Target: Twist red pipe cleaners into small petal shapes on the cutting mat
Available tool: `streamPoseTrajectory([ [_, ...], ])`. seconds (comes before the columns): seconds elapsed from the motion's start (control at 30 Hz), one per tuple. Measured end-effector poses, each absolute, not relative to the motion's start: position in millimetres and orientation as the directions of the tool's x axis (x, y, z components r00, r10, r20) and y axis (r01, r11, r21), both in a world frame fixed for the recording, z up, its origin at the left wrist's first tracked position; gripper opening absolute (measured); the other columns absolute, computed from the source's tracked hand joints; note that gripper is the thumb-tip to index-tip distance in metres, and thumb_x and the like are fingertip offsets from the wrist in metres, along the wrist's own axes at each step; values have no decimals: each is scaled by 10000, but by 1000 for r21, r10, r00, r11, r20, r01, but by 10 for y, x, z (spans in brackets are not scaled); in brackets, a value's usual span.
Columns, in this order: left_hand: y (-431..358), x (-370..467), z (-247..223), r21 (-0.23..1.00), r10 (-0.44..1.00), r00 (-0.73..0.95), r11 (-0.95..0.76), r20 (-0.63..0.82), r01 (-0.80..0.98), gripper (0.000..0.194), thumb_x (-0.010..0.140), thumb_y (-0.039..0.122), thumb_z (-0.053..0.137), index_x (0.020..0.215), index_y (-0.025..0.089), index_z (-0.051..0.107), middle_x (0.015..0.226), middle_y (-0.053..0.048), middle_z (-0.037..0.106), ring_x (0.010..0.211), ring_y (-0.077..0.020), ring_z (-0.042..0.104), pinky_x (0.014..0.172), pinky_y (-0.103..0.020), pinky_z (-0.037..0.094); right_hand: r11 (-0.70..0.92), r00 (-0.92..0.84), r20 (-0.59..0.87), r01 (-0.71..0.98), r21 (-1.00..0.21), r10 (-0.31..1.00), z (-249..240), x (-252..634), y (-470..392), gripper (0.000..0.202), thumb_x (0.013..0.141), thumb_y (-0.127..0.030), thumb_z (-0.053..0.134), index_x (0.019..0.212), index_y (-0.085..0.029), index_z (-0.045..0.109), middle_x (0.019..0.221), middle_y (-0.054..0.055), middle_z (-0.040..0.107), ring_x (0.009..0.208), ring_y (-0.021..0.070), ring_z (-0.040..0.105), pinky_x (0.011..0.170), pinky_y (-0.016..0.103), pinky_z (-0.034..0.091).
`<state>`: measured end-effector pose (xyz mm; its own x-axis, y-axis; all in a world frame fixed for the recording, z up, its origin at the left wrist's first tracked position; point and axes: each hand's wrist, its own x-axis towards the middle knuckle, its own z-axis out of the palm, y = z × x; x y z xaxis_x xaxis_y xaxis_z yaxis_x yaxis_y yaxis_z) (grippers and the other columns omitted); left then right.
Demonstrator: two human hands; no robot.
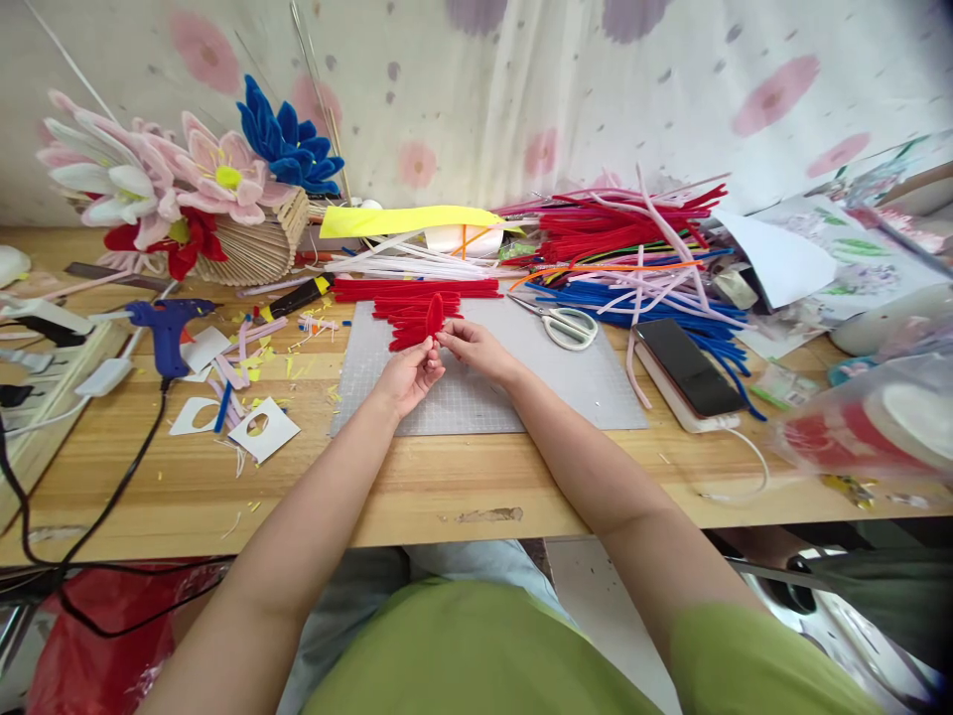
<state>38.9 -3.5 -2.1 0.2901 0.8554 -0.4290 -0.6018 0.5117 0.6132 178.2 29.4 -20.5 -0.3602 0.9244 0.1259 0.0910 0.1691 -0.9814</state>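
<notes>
Above the gray mat (513, 387), the fingers of your left hand (408, 379) are pinching the red loop (434, 316) at its base, seemingly keeping it upright, while your right hand's (480, 350) are bunching narrowly beside it, grip unclear.

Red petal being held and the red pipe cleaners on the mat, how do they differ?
The red petal has a curved leaf shape; the red pipe cleaners look straight. The petal is held up, while the pipe cleaners lie across the grey cutting mat. Both are bright red.
</notes>
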Motion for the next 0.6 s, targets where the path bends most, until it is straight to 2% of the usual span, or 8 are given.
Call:
streamPoseTrajectory([
  [0.13, -41, 406, -57, 744, 906, 206, 422, -370, -518, 134, 855, 147, 508, 748, 104, 574, 551, 40, 515, 449, -20, 465, 502, -150, 513, 189, -319, 161, 60, -980, 934, -228, 1771, 305, 264, 737, -391, 591, 673, -153, 496, 689, -16, 516, 652, 80, 457, 655, 236, 384],
  [0.27, -47, 385, -74, 803, 910, 244, 412, -336, -430, 139, 834, 189, 554, 722, 107, 567, 559, 41, 514, 465, -24, 466, 512, -171, 523, 71, -349, 71, -12, -997, 935, -184, 1814, 269, 265, 725, -404, 615, 725, -159, 515, 670, -38, 492, 552, 55, 394, 512, 204, 315],
  [0.4, -56, 373, -95, 840, 892, 309, 428, -331, -334, 121, 810, 207, 589, 748, 103, 594, 567, 30, 533, 466, -33, 481, 508, -193, 530, -4, -349, 42, -130, -992, 936, -154, 1844, 251, 292, 713, -421, 642, 829, -160, 582, 684, -34, 501, 533, 43, 372, 466, 192, 253],
  [0.5, -63, 366, -90, 836, 881, 337, 440, -332, -326, 81, 802, 162, 585, 743, 107, 587, 597, 15, 565, 481, -44, 502, 512, -209, 538, -10, -292, 33, -145, -989, 956, -163, 1832, 261, 301, 683, -411, 677, 788, -138, 608, 630, -34, 494, 500, 36, 332, 455, 201, 222],
  [0.6, -70, 351, -51, 729, 830, 421, 537, -366, -425, 162, 826, 148, 544, 666, 131, 527, 485, 61, 450, 404, -26, 412, 494, -187, 525, -17, -271, 31, -175, -984, 962, -174, 1809, 271, 296, 670, -409, 690, 705, -132, 591, 571, -43, 467, 472, 33, 299, 453, 211, 210],
])
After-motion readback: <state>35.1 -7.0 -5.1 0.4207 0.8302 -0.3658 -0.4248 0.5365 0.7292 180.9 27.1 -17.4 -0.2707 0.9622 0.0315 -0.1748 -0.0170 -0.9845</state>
